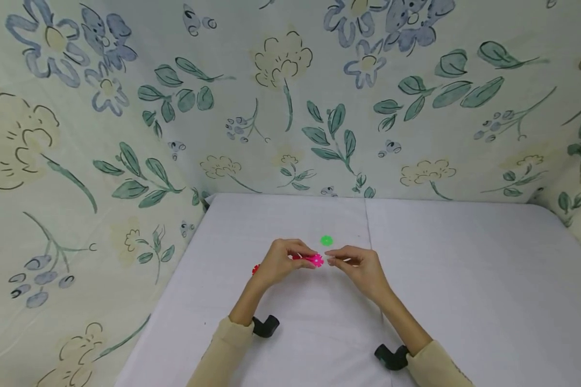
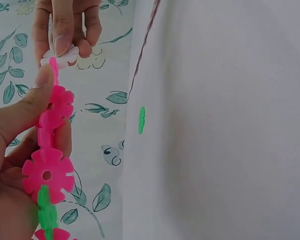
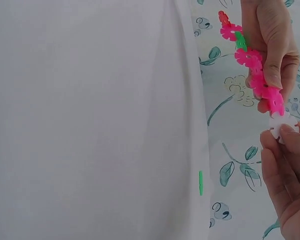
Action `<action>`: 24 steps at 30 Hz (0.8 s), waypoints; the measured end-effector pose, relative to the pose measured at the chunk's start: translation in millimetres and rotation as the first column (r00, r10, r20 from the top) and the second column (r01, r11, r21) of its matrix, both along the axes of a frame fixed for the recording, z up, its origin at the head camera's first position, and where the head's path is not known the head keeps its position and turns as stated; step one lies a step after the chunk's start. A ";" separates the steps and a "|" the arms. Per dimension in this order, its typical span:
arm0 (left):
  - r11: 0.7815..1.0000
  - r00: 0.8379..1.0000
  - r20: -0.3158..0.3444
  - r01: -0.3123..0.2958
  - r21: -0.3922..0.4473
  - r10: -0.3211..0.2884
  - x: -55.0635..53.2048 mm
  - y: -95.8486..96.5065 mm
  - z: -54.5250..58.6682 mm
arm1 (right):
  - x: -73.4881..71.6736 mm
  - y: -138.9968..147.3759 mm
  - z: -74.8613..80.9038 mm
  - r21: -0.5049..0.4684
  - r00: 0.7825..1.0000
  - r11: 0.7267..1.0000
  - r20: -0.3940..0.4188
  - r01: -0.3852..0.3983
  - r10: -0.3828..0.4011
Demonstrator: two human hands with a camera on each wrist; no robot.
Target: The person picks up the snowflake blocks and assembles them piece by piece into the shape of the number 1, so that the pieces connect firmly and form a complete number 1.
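Note:
My left hand [image 1: 282, 262] grips a chain of interlocking snowflake discs [image 3: 248, 58], mostly pink, with a green one and, at the far end, a red one. In the left wrist view, a pink disc [image 2: 47, 175] with a round centre hole and slotted rim shows below the thumb. My right hand [image 1: 360, 269] pinches a white snowflake disc [image 3: 281, 124] between thumb and fingers. The white disc meets the chain's end pink disc [image 3: 275, 101]; how deep their slots engage I cannot tell. Beyond both hands, a loose green snowflake disc [image 1: 326, 241] lies on the table.
A white cloth covers the table [image 1: 465, 279], with a seam running front to back near the right hand. Floral fabric [image 1: 290, 107] hangs behind and on the left. Black wrist devices [image 1: 266, 326] sit at both cuffs.

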State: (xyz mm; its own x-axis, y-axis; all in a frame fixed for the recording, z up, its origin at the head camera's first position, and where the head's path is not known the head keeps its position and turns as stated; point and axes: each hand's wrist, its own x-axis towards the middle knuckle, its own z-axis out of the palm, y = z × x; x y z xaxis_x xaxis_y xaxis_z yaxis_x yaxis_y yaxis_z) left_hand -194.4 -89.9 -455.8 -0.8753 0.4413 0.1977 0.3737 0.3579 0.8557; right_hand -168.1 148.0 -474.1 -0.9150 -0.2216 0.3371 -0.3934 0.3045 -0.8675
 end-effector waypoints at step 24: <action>0.998 0.998 0.001 0.062 0.013 -0.062 -0.4 -5.6 -5.8 | -2.8 -8.4 -10.6 -0.081 0.997 0.994 -0.017 -0.076 0.074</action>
State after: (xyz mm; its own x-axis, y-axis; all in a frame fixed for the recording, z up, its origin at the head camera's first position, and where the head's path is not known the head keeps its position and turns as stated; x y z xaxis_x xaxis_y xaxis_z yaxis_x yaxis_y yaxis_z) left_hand -194.8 -95.6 -461.6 -0.8467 0.4920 0.2026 0.3937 0.3233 0.8605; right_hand -170.8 139.5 -484.7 -0.8920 -0.2605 0.3693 -0.4244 0.2018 -0.8827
